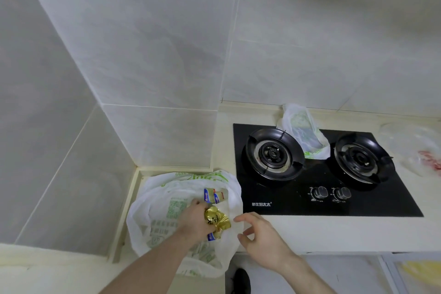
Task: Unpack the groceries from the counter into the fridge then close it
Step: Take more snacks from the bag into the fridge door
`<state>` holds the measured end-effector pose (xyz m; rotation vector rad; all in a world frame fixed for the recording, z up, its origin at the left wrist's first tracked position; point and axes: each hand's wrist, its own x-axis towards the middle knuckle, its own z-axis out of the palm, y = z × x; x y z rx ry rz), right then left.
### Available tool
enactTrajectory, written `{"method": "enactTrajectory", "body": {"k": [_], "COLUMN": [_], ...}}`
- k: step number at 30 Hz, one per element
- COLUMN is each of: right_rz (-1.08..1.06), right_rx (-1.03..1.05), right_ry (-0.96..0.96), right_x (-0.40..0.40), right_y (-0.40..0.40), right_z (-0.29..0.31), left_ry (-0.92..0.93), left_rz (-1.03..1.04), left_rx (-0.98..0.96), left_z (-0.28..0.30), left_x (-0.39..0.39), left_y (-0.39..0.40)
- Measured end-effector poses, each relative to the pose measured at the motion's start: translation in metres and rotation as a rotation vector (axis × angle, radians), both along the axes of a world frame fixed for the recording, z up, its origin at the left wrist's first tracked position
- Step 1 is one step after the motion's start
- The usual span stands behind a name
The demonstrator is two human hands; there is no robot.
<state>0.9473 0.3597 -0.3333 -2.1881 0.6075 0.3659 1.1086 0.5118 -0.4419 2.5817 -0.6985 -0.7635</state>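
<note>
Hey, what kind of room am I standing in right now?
Most likely a small home kitchen: a two-burner gas hob set into a pale counter, tiled walls, and a grocery bag being unpacked.

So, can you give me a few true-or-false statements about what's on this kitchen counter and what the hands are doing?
1. The left hand grips a gold packet over the big white bag. True.
2. The right hand holds a bottle. False: it is open and holds nothing.
3. A small plastic bag lies between the two burners of the stove. True.
4. A pot sits on the left burner. False: the burner is bare.
</note>
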Motion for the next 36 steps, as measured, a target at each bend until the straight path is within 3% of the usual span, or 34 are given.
{"method": "enactTrajectory", "body": {"k": [3,9,14,19,27,29,32,36], "right_rz": [0.014,0.08,0.197,0.157,0.318,0.25,0.131,0.249], "right_rx": [-0.006,-0.052,-0.164,-0.167,-0.333,-0.326,-0.23,-0.175], "right_ry": [0.008,0.03,0.0,-0.098,0.242,0.169,-0.087,-0.306], "right_x": [0.003,0.026,0.056,0.079,0.053,0.045,0.043,0.062], "right_y": [0.004,0.02,0.049,0.065,0.031,0.026,0.029,0.029], "right_z": [-0.006,-0.022,-0.029,-0.024,-0.047,-0.047,-0.035,-0.015], "left_ry": [0.002,-0.066,-0.024,-0.046,0.157,0.269,0.415,0.552], "left_rz": [0.043,0.368,0.452,0.49,0.486,0.503,0.535,0.549], "left_rx": [-0.019,-0.224,-0.201,-0.254,-0.477,-0.549,-0.579,-0.578], "left_z": [0.008,0.03,0.048,0.055,0.062,0.065,0.07,0.075], "left_x": [0.001,-0.008,-0.015,-0.027,-0.045,-0.049,-0.051,-0.049], "left_y": [0.015,0.067,0.1,0.117,0.124,0.121,0.114,0.108]}}
